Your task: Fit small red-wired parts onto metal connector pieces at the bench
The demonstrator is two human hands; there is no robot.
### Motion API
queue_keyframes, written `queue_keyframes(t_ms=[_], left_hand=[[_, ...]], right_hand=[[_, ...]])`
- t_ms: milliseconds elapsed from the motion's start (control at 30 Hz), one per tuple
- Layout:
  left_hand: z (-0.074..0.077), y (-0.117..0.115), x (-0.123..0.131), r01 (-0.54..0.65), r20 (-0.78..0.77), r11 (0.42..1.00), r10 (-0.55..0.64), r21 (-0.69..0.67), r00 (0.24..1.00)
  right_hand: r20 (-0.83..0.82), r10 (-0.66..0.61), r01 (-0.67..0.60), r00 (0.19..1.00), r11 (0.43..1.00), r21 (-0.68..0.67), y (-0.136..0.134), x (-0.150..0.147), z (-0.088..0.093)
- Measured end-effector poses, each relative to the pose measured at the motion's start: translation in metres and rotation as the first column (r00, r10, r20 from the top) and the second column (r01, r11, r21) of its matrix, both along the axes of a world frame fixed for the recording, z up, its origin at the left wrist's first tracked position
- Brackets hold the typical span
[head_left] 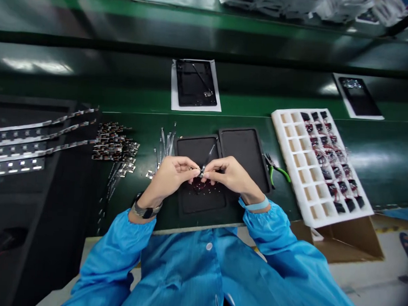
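Note:
Over the black tray (202,204), my left hand (174,174) and my right hand (230,174) meet fingertip to fingertip. Both pinch a small circuit board with a flat ribbon cable (209,154), whose strip sticks up between them. The fingers cover most of the board. Beneath the hands, dark red wires (199,186) and tiny light specks lie on the tray. To the left of my left hand are several more ribbon cables (163,142) with small boards (150,174) at their ends.
A second black tray (244,150) adjoins on the right, then green-handled pliers (276,169). A white foam tray (298,174) holds several black parts with red wires. Piled boards (112,143) and component strips (40,149) lie left. Tablet-like panels (195,83) (358,96) sit behind.

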State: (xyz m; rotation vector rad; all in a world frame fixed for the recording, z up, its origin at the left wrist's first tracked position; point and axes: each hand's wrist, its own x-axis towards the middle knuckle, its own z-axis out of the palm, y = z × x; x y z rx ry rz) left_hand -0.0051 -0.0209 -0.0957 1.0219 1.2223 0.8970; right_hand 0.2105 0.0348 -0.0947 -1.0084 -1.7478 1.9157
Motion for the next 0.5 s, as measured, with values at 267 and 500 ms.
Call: queue_keyframes(t_ms=[267, 500], left_hand=[[-0.0019, -0.0019, 0.0016, -0.032, 0.03, 0.999, 0.032, 0.002, 0.999], [-0.0031, -0.0005, 0.0023, -0.029, 0.06, 1.0, 0.029, 0.001, 0.998]], right_hand=[[-0.005, -0.007, 0.007, 1.0, 1.0, -0.006, 0.0004, -0.0001, 0.0013], [0.015, 0.0, 0.0, 1.0, 1.0, -0.011, -0.0017, -0.0017, 0.0005]])
